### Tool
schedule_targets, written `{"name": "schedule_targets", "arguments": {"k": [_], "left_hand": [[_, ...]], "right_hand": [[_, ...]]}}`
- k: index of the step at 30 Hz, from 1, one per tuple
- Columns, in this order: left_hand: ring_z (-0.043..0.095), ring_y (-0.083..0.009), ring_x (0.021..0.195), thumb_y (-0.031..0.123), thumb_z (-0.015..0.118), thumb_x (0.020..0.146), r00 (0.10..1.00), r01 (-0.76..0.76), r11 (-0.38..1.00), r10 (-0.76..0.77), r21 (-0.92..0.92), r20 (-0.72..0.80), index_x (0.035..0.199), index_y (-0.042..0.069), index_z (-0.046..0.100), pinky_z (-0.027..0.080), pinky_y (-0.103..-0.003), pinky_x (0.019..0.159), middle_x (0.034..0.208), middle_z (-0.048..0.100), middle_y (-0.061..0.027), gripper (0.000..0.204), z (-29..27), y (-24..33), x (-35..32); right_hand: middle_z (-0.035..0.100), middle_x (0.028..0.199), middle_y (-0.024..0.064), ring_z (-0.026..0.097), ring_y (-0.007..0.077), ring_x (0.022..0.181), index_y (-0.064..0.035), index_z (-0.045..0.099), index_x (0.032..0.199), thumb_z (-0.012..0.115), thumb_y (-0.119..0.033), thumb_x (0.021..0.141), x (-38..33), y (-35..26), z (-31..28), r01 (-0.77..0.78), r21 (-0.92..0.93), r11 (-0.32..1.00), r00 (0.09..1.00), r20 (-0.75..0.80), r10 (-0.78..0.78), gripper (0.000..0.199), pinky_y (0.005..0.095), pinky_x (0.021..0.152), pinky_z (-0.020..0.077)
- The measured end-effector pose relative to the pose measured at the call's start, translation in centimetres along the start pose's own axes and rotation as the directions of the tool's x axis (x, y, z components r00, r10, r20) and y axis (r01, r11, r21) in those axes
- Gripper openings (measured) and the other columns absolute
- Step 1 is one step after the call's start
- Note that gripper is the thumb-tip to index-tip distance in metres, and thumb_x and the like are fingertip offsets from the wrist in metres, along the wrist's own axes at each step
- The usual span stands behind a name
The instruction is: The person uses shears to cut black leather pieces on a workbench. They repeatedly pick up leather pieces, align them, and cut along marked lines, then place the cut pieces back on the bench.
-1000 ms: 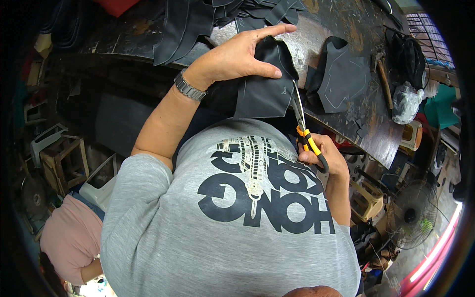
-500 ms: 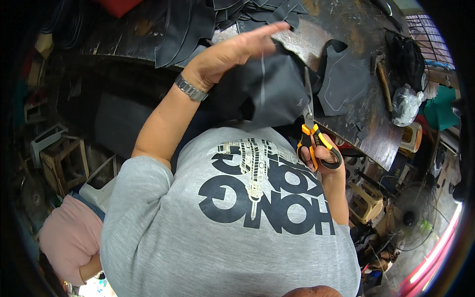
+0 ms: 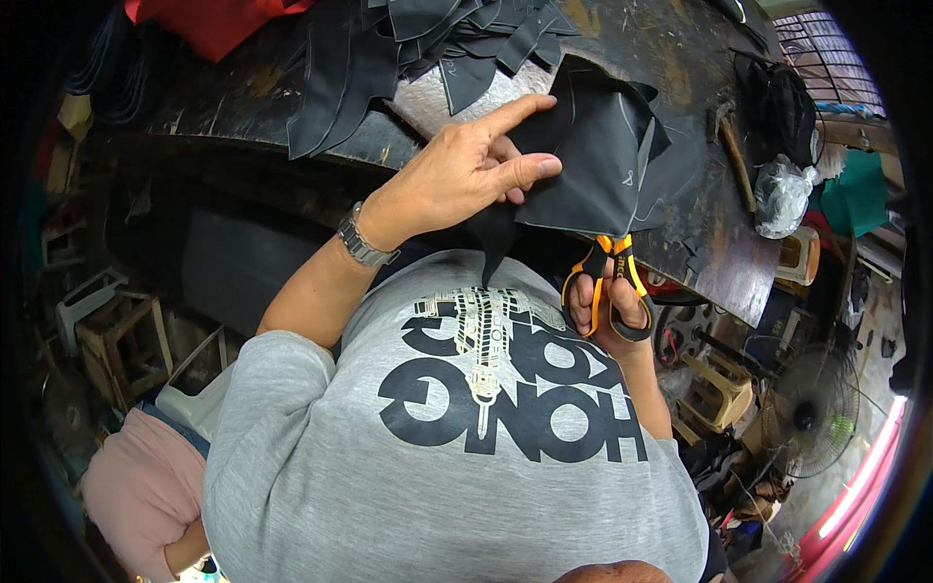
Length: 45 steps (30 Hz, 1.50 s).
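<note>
My right hand (image 3: 614, 301) is closed around yellow-and-black scissors (image 3: 624, 260), thumb and fingers in the handle loops. Their blades are hidden at the lower edge of a black leather-like sheet (image 3: 598, 160) that bears pale drawn lines. My left hand (image 3: 471, 170), with a metal watch on its wrist, grips the left side of this sheet; its thumb and index finger lie over the surface and the other fingers are curled. A pointed black strip (image 3: 494, 243) hangs below the left hand, against my grey shirt.
Several cut black pieces (image 3: 340, 78) are heaped on the dark worktable (image 3: 671, 44), near a red cloth (image 3: 209, 24). A hammer (image 3: 737, 160) and a clear plastic bag (image 3: 783, 199) lie to the right. A fan (image 3: 805, 413) stands lower right; a person in pink (image 3: 146, 476) is lower left.
My left hand has come down and its fingers have bent onto the sheet. The sheet has shifted right and up over the table. The scissors have moved slightly left, their blades now covered.
</note>
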<state>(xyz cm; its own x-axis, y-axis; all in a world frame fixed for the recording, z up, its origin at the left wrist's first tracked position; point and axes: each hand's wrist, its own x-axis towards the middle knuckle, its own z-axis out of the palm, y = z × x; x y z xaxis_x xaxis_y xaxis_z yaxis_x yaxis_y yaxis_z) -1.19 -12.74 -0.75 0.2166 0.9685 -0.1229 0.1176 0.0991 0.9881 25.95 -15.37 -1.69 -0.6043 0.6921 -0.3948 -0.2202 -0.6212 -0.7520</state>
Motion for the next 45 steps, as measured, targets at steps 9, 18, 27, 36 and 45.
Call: {"name": "schedule_targets", "arguments": {"k": [9, 18, 27, 36, 45], "left_hand": [[0.058, -0.0165, 0.116, 0.008, 0.065, 0.089, 0.993, -0.088, 0.472, 0.109, -0.877, -0.041, 0.144, 0.009, 0.038, 0.053, -0.03, 0.095, 0.129, 0.056, -0.0097, 0.061, 2.9, 0.3, 3.4], [0.068, -0.0134, 0.097, 0.0, 0.068, 0.083, 0.983, -0.129, 0.649, 0.183, -0.749, -0.01, 0.121, 0.005, 0.064, 0.057, -0.024, 0.084, 0.115, 0.067, -0.0087, 0.038, 1.9, 1.4, 3.5], [0.068, -0.0131, 0.094, 0.004, 0.076, 0.079, 0.939, -0.324, 0.911, 0.277, -0.254, -0.204, 0.113, 0.003, 0.07, 0.055, -0.024, 0.085, 0.106, 0.071, -0.0088, 0.034, 1.6, 1.4, 3.6], [0.062, -0.0164, 0.111, 0.004, 0.076, 0.078, 0.89, -0.448, 0.877, 0.419, -0.175, -0.182, 0.128, 0.005, 0.06, 0.051, -0.028, 0.096, 0.126, 0.063, -0.0101, 0.053, 1.8, 1.0, 3.6], [0.06, -0.0189, 0.116, 0.005, 0.077, 0.078, 0.872, -0.481, 0.866, 0.454, -0.141, -0.182, 0.128, 0.004, 0.06, 0.048, -0.029, 0.099, 0.129, 0.061, -0.012, 0.054, 1.5, 0.9, 3.6]], "right_hand": [[0.056, 0.067, 0.0047, 0.054, 0.0117, 0.055, -0.0008, 0.058, 0.087, 0.083, -0.057, 0.065, -0.6, -0.6, 1.0, 0.008, -0.158, 0.987, 0.999, 0.044, -0.001, 0.065, 0.0214, 0.048, 0.0422], [0.058, 0.062, 0.003, 0.055, 0.0097, 0.052, -0.0008, 0.061, 0.083, 0.081, -0.053, 0.069, -0.4, -0.7, 0.2, -0.019, -0.341, 0.94, 0.997, -0.076, -0.007, 0.058, 0.0219, 0.05, 0.0452], [0.06, 0.07, 0.004, 0.057, 0.0102, 0.06, -0.0002, 0.061, 0.089, 0.08, -0.05, 0.07, 0.8, -0.9, 0.1, -0.037, -0.359, 0.932, 0.997, -0.079, 0.009, 0.057, 0.0223, 0.057, 0.0471], [0.06, 0.074, 0.0046, 0.06, 0.0124, 0.067, 0.0004, 0.062, 0.094, 0.081, -0.063, 0.061, 1.0, -1.1, 0.4, -0.085, -0.401, 0.912, 0.994, -0.098, 0.05, 0.074, 0.0232, 0.063, 0.049], [0.06, 0.076, 0.0041, 0.06, 0.011, 0.066, -0.0014, 0.06, 0.092, 0.08, -0.072, 0.054, 0.9, -0.5, 0.1, -0.07, -0.34, 0.938, 0.996, -0.071, 0.049, 0.083, 0.0221, 0.06, 0.0483]]}}
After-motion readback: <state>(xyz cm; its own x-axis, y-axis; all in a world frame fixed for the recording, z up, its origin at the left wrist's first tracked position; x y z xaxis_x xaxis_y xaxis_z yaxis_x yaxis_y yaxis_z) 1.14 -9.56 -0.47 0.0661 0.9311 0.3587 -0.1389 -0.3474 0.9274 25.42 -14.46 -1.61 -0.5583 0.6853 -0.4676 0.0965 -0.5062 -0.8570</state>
